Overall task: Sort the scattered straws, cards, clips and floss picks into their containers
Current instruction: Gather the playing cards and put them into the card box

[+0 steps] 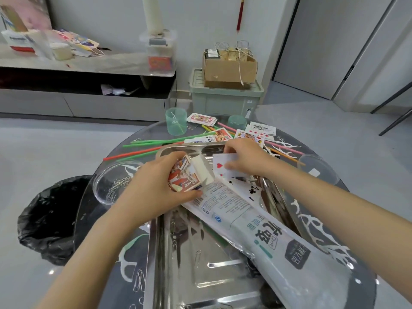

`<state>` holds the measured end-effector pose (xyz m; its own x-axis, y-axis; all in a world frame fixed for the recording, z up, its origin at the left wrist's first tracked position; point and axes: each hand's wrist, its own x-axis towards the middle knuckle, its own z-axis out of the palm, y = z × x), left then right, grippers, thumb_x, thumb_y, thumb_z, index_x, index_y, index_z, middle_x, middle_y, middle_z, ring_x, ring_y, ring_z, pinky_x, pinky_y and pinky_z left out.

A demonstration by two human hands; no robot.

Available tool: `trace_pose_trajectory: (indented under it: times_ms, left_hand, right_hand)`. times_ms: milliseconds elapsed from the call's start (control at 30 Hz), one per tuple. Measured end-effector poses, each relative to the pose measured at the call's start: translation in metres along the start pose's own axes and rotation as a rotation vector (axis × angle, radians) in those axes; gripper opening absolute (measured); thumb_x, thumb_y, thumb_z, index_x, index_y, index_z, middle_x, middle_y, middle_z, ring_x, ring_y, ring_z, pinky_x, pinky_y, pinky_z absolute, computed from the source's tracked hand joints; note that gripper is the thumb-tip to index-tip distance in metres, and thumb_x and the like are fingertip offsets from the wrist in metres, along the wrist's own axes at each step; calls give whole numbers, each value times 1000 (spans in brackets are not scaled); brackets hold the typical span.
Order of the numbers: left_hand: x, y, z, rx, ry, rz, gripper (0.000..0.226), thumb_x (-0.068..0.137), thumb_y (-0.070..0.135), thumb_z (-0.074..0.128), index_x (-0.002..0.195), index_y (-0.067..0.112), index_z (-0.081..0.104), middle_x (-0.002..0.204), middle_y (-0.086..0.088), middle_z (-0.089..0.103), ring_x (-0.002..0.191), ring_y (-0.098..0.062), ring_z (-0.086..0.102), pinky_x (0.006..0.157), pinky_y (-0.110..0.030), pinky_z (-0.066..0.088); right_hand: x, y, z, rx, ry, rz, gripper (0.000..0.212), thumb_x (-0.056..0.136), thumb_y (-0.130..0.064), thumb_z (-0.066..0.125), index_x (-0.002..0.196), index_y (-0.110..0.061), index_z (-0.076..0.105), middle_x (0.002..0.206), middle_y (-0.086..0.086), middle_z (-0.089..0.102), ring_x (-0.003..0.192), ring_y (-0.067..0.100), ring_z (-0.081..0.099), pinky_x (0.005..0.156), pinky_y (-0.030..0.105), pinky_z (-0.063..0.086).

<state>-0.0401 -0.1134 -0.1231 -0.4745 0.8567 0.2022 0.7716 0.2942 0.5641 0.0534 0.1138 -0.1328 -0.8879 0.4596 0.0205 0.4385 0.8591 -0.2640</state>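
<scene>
Over the steel tray (pixel 200 282), mid table, both hands sit close together w/ little room btwn them. L hand (pixel 153 186) grips the card box (pixel 185 177): thumb at its near end, fingers curled over its far end. R hand (pixel 247 159) pinches loose cards (pixel 223 166) just right of the box. White bag (pixel 256 221) lies diagonally over tray's right half, crowding it. Straws (pixel 142 150) fan past tray's far-left rim; clip dish (pixel 111 184) sits at table's left edge.
</scene>
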Motion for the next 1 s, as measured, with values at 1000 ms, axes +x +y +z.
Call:
trace_pose_trajectory:
  times_ms: [1000]
  left_hand:
    - [-43,40,-5,-56,80,217,86,59,59,74,136,31,46,113,15,60,100,-6,57,85,-27,49]
  right_hand:
    - [-138,-80,-73,598,205,-22,19,84,-18,69,83,-37,71,80,-27,64,77,-11,61,51,7,45]
